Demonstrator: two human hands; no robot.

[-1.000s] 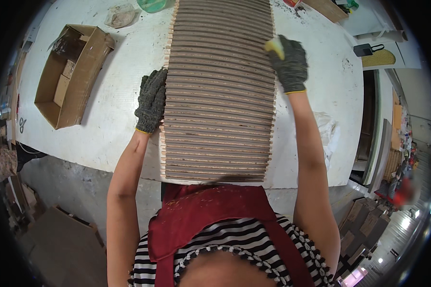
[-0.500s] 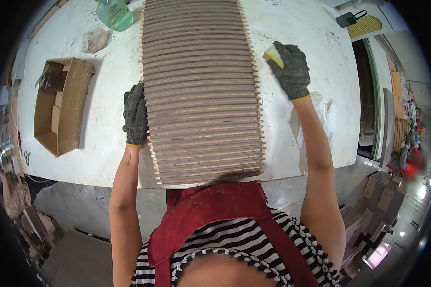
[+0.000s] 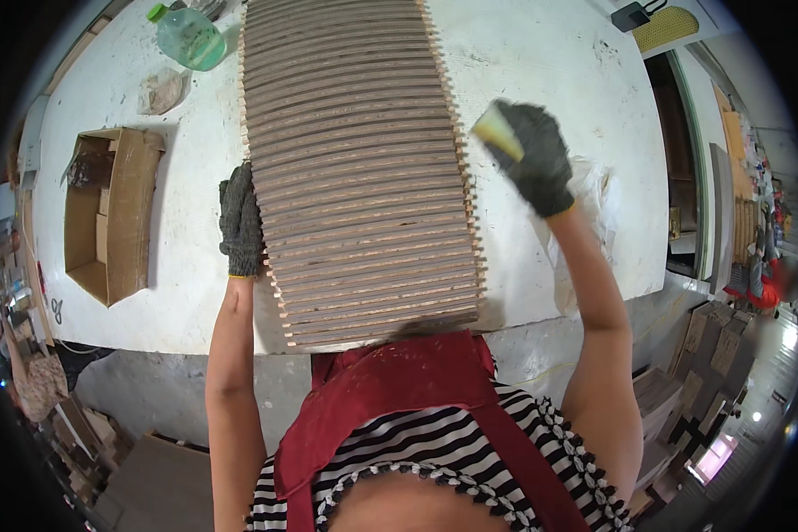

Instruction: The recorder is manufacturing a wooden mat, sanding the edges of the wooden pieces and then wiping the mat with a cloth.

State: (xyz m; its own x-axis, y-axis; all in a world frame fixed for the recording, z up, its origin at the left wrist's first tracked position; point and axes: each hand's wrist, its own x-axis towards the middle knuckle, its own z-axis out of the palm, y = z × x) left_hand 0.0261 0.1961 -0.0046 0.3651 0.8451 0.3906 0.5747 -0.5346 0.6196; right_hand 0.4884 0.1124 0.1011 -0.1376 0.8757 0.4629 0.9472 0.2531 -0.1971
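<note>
A long row of narrow grey-brown wooden strips (image 3: 359, 177), packed side by side, runs away from me across the white table. Pale notched ends show along both its edges. My left hand (image 3: 239, 220), in a dark grey knit glove, rests along the row's left side with its fingers stretched forward; part of it is hidden by the strips. To the right of the row, apart from it, my right hand (image 3: 539, 160) is gloved alike and slightly blurred. It grips a yellow and white sponge (image 3: 496, 133), which points toward the strips.
An open cardboard box (image 3: 133, 222) stands at the left of the white table (image 3: 195, 324). Behind it are a crumpled clear plastic bag (image 3: 161, 91) and a green-tinted bottle (image 3: 191, 40). A whitish plastic sheet (image 3: 598, 199) lies beneath my right forearm.
My right hand has moved slightly nearer to me and tilted, with the sponge still in it. The view has shifted a little; my left hand stays beside the strips.
</note>
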